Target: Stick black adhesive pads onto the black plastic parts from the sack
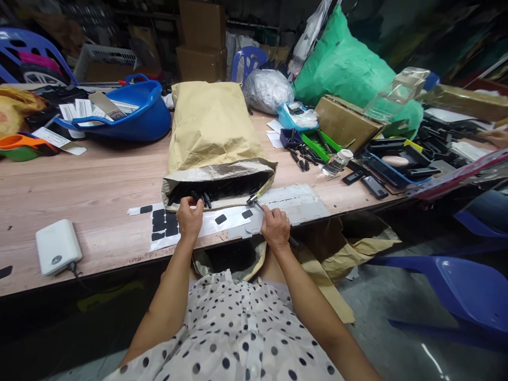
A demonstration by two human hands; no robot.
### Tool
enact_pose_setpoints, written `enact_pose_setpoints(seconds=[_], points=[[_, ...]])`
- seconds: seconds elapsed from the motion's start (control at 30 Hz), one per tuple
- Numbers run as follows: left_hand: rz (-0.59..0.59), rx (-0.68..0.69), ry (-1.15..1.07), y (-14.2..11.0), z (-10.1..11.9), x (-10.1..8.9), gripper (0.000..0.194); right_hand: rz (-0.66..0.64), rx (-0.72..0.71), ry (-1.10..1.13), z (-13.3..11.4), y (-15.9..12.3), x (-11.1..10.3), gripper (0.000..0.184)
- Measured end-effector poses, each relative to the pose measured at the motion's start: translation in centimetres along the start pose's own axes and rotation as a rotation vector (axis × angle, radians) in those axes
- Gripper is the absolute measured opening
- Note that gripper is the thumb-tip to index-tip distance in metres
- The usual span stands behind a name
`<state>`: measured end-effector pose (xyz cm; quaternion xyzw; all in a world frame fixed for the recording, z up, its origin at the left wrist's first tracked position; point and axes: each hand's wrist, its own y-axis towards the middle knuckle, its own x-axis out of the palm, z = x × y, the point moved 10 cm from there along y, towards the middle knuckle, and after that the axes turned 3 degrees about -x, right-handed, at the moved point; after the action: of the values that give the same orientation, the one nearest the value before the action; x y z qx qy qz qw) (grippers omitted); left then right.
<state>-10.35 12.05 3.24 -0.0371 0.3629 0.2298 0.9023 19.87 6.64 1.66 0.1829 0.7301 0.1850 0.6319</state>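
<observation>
A large tan paper sack [214, 127] lies on the table with its mouth facing me, dark pieces inside. At the left of that mouth my left hand [190, 217] is closed, its fingertips pinching a small black part [206, 199]. My right hand [275, 227] is wrapped round the handle of a small hammer [253, 199], whose metal head is near the sack's right lower edge. Below the sack, a white sheet with black rounded stickers [159, 218] lies beside my left hand. A grey board [304, 203] lies under and beyond my right hand.
A white power bank-like box [59, 247] with a cable sits at the left front. A blue basin [146, 111] holds small boxes. Black parts, a green tray [323, 145] and a clear bottle [337, 162] are at right. Another open sack [230, 259] hangs below the table edge.
</observation>
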Motion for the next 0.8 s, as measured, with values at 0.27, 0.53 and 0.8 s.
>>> enact_pose_setpoints(seconds=[0.27, 0.53, 0.8], points=[[-0.384, 0.46, 0.17, -7.2, 5.2, 6.1, 0.016, 0.002, -0.002, -0.009, -0.2, 0.1, -0.3, 0.04], [-0.401, 0.497, 0.235, -7.2, 5.2, 7.9, 0.014, -0.025, 0.03, 0.049, 0.2, 0.5, -0.4, 0.038], [-0.459, 0.438, 0.124, -6.8, 4.9, 8.1, 0.017, 0.007, 0.038, 0.484, -0.3, -1.1, -2.9, 0.037]])
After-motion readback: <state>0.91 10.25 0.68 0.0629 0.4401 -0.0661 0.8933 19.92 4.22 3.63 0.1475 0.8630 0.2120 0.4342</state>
